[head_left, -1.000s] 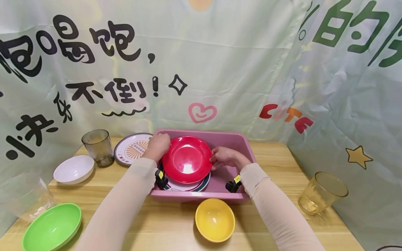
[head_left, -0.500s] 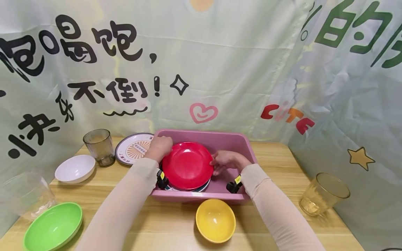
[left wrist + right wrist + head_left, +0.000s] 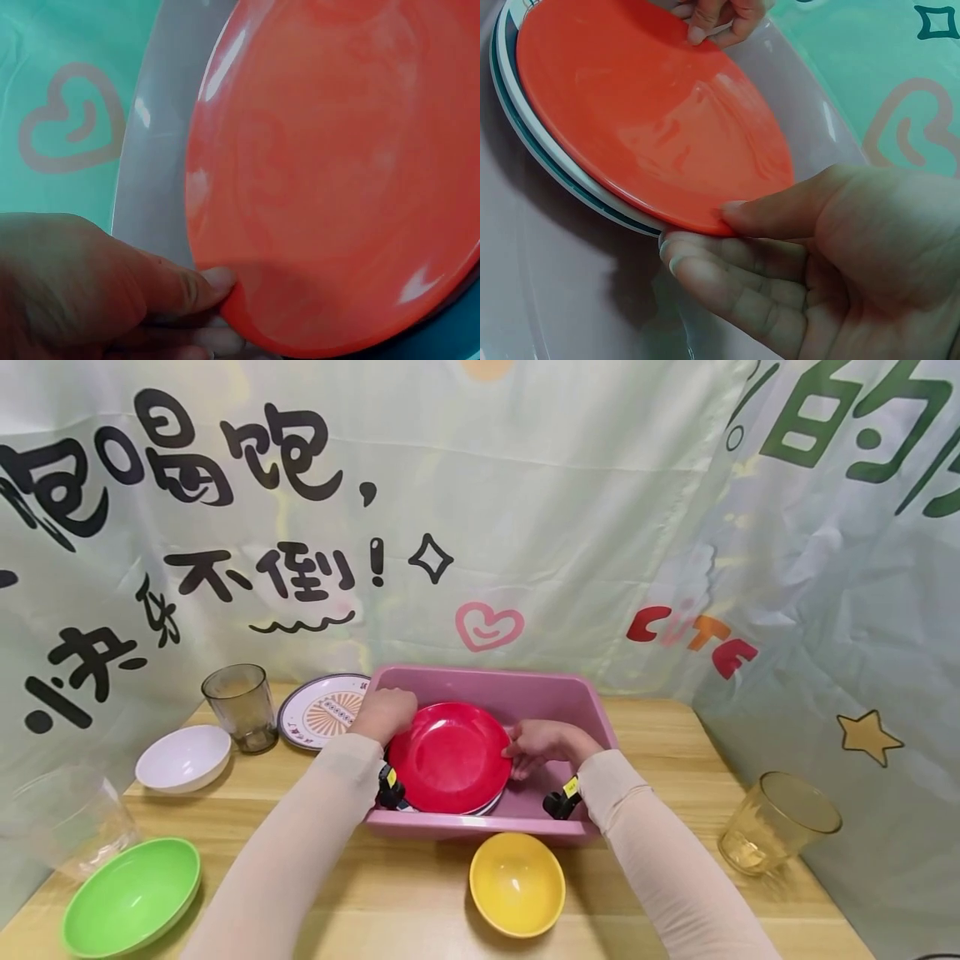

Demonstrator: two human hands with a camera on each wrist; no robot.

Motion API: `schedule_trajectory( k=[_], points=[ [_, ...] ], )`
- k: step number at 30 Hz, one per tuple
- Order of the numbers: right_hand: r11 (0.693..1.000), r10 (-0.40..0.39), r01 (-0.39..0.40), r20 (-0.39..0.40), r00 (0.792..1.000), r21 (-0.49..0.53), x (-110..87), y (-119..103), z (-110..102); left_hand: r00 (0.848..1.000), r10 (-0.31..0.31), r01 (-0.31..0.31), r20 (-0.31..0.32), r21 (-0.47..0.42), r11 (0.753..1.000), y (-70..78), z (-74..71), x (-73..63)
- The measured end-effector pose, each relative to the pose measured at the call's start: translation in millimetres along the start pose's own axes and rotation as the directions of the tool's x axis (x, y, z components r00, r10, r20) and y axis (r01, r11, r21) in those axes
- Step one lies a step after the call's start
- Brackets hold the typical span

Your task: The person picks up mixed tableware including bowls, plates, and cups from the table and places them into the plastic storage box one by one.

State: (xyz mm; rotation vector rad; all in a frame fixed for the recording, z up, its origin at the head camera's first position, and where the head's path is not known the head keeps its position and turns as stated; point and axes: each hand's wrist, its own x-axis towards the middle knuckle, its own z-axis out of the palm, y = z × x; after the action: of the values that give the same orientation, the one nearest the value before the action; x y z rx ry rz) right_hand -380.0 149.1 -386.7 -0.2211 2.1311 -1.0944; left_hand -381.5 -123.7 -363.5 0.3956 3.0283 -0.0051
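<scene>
While the left hand (image 3: 385, 713) and the right hand (image 3: 552, 742) pinched its rim, the red plate (image 3: 450, 760) lay inside the pink tub (image 3: 532, 693).
With 12 o'clock toward the cloth backdrop (image 3: 540, 543), the left hand gripped the red plate at 10 and the right hand at 3, thumbs above the rim, fingers below. I saw other plates (image 3: 546, 156) beneath it. The yellow bowl (image 3: 517, 885) sat just outside the pink tub at 5, the green bowl (image 3: 133, 897) well apart at 8, the amber glass (image 3: 780, 822) well apart near 3.
</scene>
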Motion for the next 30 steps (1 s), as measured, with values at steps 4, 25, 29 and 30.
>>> schedule_trajectory(
  k=[4,25,29,30],
  points=[
    [1.000,-0.004,0.004,0.003,1.000,-0.022,0.8,2,0,1.000,-0.002,0.002,0.028,0.004,1.000,1.0,1.3,-0.8],
    [0.998,-0.006,0.005,-0.013,1.000,-0.059,3.0,-4,-7,0.996,0.000,-0.004,0.088,0.043,0.999,1.8,-9.3,0.4],
    [0.997,-0.005,0.005,-0.001,1.000,-0.072,3.1,-4,-6,0.995,0.001,-0.007,0.103,0.054,0.998,2.0,-6.9,1.1],
    [0.997,-0.007,0.008,0.002,1.000,-0.077,3.0,-3,-5,0.994,-0.001,-0.005,0.106,0.055,0.998,2.1,-5.7,1.5]
  ],
)
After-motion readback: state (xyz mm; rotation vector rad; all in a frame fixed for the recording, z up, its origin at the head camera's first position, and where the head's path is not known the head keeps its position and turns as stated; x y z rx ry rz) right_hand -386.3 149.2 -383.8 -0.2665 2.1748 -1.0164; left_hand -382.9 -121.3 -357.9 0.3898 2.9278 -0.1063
